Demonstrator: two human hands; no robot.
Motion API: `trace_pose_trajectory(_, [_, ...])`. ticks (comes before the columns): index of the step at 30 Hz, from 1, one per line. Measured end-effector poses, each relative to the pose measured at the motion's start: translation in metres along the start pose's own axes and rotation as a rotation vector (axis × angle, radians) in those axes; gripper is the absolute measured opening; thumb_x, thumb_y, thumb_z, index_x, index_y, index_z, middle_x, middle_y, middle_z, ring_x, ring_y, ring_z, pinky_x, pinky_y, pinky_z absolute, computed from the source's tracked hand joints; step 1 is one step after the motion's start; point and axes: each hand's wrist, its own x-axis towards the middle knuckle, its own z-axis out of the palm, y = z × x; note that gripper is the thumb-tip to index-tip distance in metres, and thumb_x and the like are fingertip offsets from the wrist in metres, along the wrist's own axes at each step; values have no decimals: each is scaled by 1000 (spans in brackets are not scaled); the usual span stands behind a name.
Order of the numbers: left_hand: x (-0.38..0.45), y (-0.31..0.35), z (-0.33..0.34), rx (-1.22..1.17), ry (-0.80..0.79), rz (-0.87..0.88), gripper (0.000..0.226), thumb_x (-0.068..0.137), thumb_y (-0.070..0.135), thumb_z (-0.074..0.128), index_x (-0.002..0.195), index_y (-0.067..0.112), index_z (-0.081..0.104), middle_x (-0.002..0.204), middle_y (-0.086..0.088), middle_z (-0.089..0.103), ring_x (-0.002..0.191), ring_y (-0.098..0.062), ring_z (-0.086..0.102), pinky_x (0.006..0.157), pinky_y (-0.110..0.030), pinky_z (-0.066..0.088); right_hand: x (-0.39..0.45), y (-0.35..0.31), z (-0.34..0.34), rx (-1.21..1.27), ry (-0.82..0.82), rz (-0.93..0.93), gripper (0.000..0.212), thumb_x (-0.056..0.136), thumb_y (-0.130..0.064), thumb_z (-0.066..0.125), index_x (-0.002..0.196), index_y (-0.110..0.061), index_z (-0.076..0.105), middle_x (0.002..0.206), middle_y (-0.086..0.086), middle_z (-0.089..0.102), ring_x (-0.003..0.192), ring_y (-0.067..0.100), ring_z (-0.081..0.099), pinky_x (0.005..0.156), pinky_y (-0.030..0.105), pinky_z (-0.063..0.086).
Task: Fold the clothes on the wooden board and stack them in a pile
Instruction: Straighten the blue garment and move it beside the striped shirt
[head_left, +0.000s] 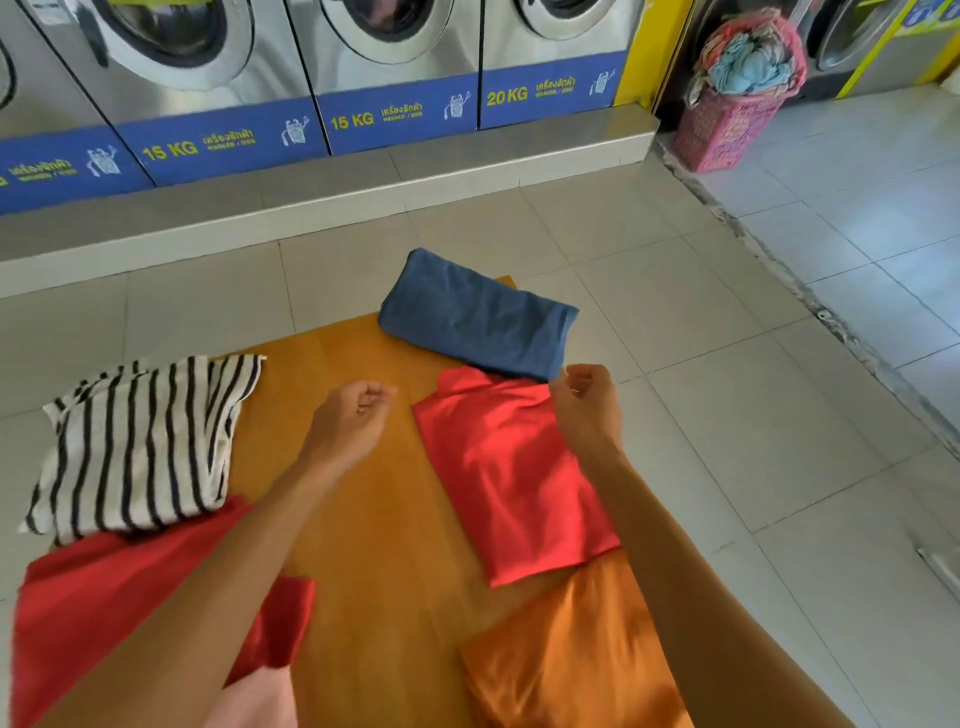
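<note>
A wooden board (374, 525) lies on the tiled floor. At its far end sits a folded blue garment (478, 317). A folded coral-red garment (514, 478) lies just in front of it, its top edge tucked under the blue one. A black-and-white striped top (140, 447) lies loosely folded at the left, partly on a dark red garment (104, 613). An orange garment (571, 649) lies at the near right. My left hand (353, 415) hovers over bare board with fingers curled, holding nothing. My right hand (587, 400) hovers over the coral garment's far right corner, fingers curled and empty.
A row of washing machines (363, 62) on a raised step (322, 192) runs along the back. A pink laundry basket (727, 130) heaped with clothes stands at the back right. A bit of pink cloth (260, 696) shows at the bottom edge.
</note>
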Motion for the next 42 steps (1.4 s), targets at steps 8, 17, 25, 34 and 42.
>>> trace_pose_trajectory(8, [98, 38, 27, 112, 184, -13, 31, 92, 14, 52, 122, 13, 59, 123, -7, 61, 111, -25, 60, 86, -35, 51, 66, -5, 41, -184, -88, -25, 74, 97, -39, 55, 155, -10, 22, 149, 22, 42, 136, 39, 43, 110, 52, 41])
trace_pose_trajectory(17, [174, 40, 29, 238, 73, 35, 61, 98, 31, 49, 153, 29, 23, 146, -10, 47, 129, -29, 50, 104, -38, 43, 103, 2, 61, -455, -229, -100, 74, 97, -27, 54, 159, -6, 18, 144, 21, 52, 131, 41, 49, 105, 48, 45])
trace_pose_trajectory(25, [117, -41, 15, 116, 320, -37, 63, 84, 69, 44, 137, 35, 37, 117, 0, 61, 103, -18, 61, 79, -42, 57, 121, -36, 82, -460, -470, -218, 68, 93, -11, 55, 156, -20, 32, 113, 12, 63, 81, 16, 59, 67, 27, 41])
trace_pose_trajectory(34, [71, -98, -50, 195, 524, -232, 58, 91, 58, 46, 140, 30, 36, 117, -4, 54, 97, -20, 60, 77, -39, 56, 96, -59, 187, -501, -752, -393, 78, 92, -14, 54, 160, -15, 16, 140, 21, 54, 99, 31, 64, 66, 30, 45])
trace_pose_trajectory(42, [64, -91, -54, 107, 540, -347, 52, 97, 31, 51, 144, 16, 38, 136, -15, 50, 115, -29, 57, 89, -39, 53, 85, -64, 194, -583, -767, -406, 79, 97, -24, 53, 162, -15, 8, 162, 12, 31, 133, 35, 50, 98, 42, 51])
